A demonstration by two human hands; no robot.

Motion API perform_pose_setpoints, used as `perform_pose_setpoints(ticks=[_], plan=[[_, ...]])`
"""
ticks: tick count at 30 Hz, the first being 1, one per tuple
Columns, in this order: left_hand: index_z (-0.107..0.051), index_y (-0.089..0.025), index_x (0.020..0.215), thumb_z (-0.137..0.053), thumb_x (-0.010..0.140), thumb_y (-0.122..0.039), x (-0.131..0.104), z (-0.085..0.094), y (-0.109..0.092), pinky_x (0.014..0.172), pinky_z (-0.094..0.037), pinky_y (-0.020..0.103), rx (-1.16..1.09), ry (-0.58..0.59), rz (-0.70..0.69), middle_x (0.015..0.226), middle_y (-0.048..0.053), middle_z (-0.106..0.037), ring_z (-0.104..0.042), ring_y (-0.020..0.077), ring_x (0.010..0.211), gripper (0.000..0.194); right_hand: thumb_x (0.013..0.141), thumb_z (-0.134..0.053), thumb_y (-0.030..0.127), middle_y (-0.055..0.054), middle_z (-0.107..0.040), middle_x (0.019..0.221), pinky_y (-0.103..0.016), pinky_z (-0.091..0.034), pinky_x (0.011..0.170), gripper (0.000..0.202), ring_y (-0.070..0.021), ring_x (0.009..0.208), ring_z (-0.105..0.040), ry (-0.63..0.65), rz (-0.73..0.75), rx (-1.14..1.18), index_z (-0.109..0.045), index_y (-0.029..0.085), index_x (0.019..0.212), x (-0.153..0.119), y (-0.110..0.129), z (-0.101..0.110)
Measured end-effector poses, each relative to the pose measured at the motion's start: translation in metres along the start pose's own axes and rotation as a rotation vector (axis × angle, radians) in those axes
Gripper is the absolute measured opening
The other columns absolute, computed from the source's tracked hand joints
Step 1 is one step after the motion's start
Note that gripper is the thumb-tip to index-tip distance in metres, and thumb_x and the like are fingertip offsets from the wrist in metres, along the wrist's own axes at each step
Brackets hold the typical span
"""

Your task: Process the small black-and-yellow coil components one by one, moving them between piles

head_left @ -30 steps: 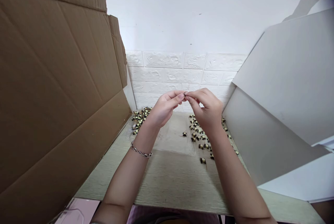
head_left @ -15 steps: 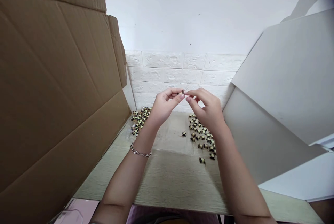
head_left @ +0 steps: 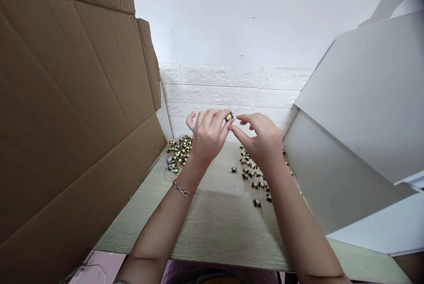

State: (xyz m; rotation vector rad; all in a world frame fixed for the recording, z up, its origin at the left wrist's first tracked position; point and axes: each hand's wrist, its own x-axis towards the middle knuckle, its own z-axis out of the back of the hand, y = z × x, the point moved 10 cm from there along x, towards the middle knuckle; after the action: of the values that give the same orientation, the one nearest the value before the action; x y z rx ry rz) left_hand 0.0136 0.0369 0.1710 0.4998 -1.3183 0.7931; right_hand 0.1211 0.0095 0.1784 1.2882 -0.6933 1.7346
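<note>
Between its thumb and index finger, my left hand (head_left: 209,136) pinches a small wire-wound coil (head_left: 229,117), black at the ends with a yellow band and thin pins. The hand is raised above the table, its other fingers fanned to the left. Close by on the right is my right hand (head_left: 261,136), thumb and index finger apart. Its thumb tip comes up to my left fingertips; whether they touch I cannot tell. A single coil (head_left: 233,169) lies on the table below the hands.
A heap of similar coils (head_left: 179,151) lies on the left, and several more coils (head_left: 254,185) are scattered on the right, partly behind my right forearm. A cardboard sheet (head_left: 82,111) walls the left side of the table (head_left: 228,226); a white panel (head_left: 361,94) stands right.
My left hand has turned over, its back now towards me, exposing the coil's yellow band. My right thumb has shifted left, with its fingers apart from the index finger.
</note>
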Motion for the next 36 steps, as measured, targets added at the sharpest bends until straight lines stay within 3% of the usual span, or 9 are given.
perform_pose_setpoints(ticks=[14,27,36], plan=[[-0.057,-0.028,0.102,-0.045,0.08,-0.035,-0.007,-0.013,0.001,0.096,-0.007,0.039,-0.071,0.109,0.002,0.092,0.003,-0.061,-0.051,0.0185,0.087,0.026,0.076,-0.049,0.022,0.0,-0.065,0.068,-0.023,-0.038,0.055,0.013,-0.0107,0.057,-0.053,-0.001,-0.158,0.056,-0.061,0.019,0.074,-0.002,-0.008,-0.001],[-0.057,-0.032,0.101,-0.046,0.08,-0.035,-0.009,-0.014,-0.005,0.097,-0.001,0.042,-0.09,0.128,-0.01,0.09,0.002,-0.061,-0.049,0.0201,0.089,0.025,0.069,-0.052,0.019,0.006,-0.048,0.048,-0.02,-0.033,0.046,0.007,-0.0057,0.043,-0.038,0.046,-0.327,0.211,-0.057,0.018,0.064,-0.001,-0.028,-0.003],[-0.057,-0.032,0.101,-0.042,0.081,-0.035,-0.007,-0.017,-0.009,0.097,0.0,0.042,-0.101,0.187,-0.012,0.092,0.002,-0.061,-0.048,0.0202,0.089,0.024,0.069,-0.05,0.016,0.004,-0.048,0.053,-0.02,-0.033,0.047,0.006,-0.0065,0.046,-0.039,0.121,-0.254,0.2,-0.051,0.018,0.063,0.001,-0.027,-0.01]])
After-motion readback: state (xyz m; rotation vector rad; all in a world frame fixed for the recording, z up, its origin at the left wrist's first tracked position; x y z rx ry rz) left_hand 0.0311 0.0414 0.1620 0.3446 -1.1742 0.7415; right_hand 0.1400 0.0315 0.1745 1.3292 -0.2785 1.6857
